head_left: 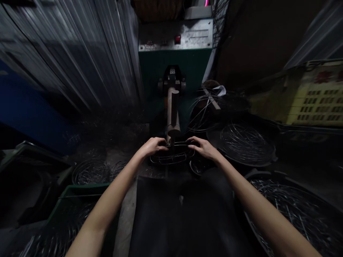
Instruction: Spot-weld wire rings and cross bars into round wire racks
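Note:
A thin wire frame [173, 159] with rounded ends hangs level below the electrode arm [173, 110] of a green machine. My left hand [155, 146] pinches its left side near the back rim, thumb and fingers closed on the wire. On the opposite side my right hand [202, 146] grips the back right part of the rim the same way. The frame's back middle lies right at the lower electrode tip; whether it touches is too dark to tell.
The machine's panel [175, 35] has a red switch. Round trays of loose wire [241, 142] stand to the right, below a yellow crate [316, 96]. A green crate [77, 191] with wire pieces sits at lower left. Another wire-filled basin [292, 210] is at lower right.

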`<move>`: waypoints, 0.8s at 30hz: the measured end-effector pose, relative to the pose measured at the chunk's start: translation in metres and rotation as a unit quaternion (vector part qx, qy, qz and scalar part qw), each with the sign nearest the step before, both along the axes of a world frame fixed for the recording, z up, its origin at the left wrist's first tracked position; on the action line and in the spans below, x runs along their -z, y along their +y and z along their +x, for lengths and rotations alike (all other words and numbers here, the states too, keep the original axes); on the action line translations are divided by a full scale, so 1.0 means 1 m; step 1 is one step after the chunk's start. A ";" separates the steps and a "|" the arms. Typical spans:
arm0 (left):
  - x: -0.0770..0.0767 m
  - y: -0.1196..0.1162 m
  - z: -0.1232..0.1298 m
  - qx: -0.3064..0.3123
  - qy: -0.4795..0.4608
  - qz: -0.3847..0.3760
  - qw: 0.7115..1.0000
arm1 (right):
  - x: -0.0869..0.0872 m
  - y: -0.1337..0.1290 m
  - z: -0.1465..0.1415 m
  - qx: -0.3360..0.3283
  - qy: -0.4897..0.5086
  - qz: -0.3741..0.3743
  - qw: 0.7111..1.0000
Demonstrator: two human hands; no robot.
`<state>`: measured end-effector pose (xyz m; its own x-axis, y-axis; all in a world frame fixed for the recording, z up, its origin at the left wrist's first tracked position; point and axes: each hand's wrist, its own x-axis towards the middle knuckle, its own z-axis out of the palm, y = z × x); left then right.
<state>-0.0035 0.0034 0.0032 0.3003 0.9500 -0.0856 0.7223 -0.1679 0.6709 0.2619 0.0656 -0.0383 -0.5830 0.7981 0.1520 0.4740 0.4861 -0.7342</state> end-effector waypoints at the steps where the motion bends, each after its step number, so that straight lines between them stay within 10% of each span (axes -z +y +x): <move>1: 0.000 0.000 0.000 -0.002 -0.005 -0.006 1.000 | 0.001 0.000 -0.001 -0.003 -0.001 -0.002 1.000; 18: 0.009 -0.002 -0.019 -0.014 -0.002 -0.038 0.999 | 0.016 -0.011 0.016 -0.003 -0.004 0.056 0.998; 24: 0.003 -0.018 -0.012 -0.082 0.060 0.128 0.986 | 0.000 -0.036 -0.015 0.003 -0.034 0.165 0.986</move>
<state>-0.0157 -0.0143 -0.0003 0.1432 0.9799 0.1386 0.8259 -0.1955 0.5288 0.2471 0.0291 -0.0384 -0.5966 0.7150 0.3645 0.5197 0.6903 -0.5033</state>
